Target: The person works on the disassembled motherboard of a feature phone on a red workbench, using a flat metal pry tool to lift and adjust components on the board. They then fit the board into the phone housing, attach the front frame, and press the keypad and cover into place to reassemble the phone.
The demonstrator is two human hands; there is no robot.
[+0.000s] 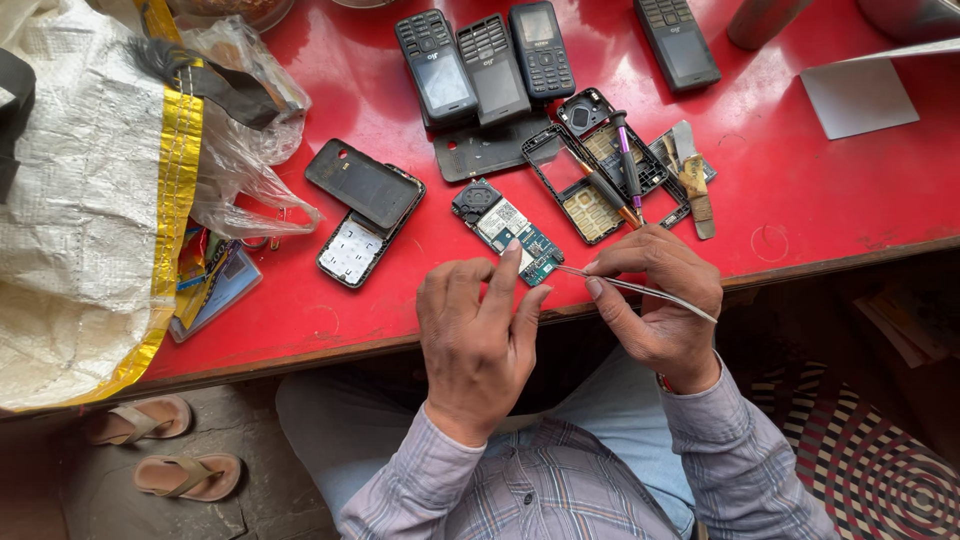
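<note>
Nearest, the left hand (478,335) rests at the front edge of the red table (800,190), fingers mostly straight and loosely together, its forefinger pressing down on the near end of a small circuit board (505,228); it grips nothing. Just beside it, the right hand (660,300) is curled shut around a pair of thin metal tweezers (640,288), pinched between thumb and forefinger, with the tips pointing left and reaching the board's near corner. The board lies flat on the table, slanting away from the hands, green and blue with a dark round part at its far end.

Left of the board sits an opened phone (352,250) showing its pale inside, with a dark back cover (362,182) lying partly over it. Right of the board lies an empty phone frame (590,185) with a purple-handled screwdriver (627,160) and a brown-handled tool (606,190) across it, and a worn scraper (693,180) just beyond.

At the far left, a big woven white sack (80,200) with a yellow edge slumps on the table (what it holds cannot be seen). A clear plastic bag (245,150) leans against it, crumpled, its contents unclear, and some coloured cards (215,290) poke out underneath.

Farther back, three dark keypad phones (487,62) lie side by side, a fourth phone (678,42) is well apart to the right, and a grey card (858,97) lies near the far right corner.
</note>
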